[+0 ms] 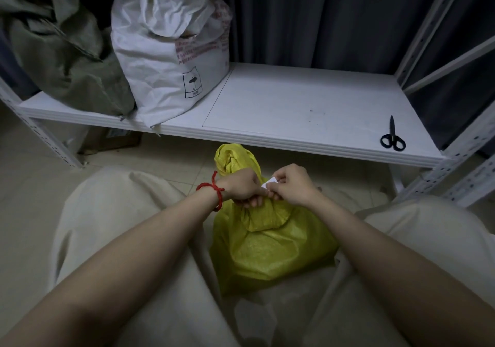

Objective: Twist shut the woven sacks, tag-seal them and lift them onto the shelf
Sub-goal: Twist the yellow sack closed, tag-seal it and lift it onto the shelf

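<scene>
Status: two of the sacks in view are stowed. The green woven sack and the white woven sack stand side by side at the left end of the shelf. Whether either carries a tag cannot be told from this view.

Current unit: the yellow woven sack sits on the floor in front of the shelf, between the person's knees. Its neck is twisted into a tight rope, with the loose end standing up beyond the hands.

- Left hand: fingers curled round the twisted neck, holding the twist closed.
- Right hand: fingertips pinch a small white tag right at the neck, beside the left hand.

Assessment: the twist is done and tag-sealing is in progress. Whether the tag is already fastened round the neck cannot be seen.

Remaining: finish the seal, then lift this sack onto the shelf. The right half of the shelf holds only black scissors near its front right corner, so space appears sufficient.
</scene>
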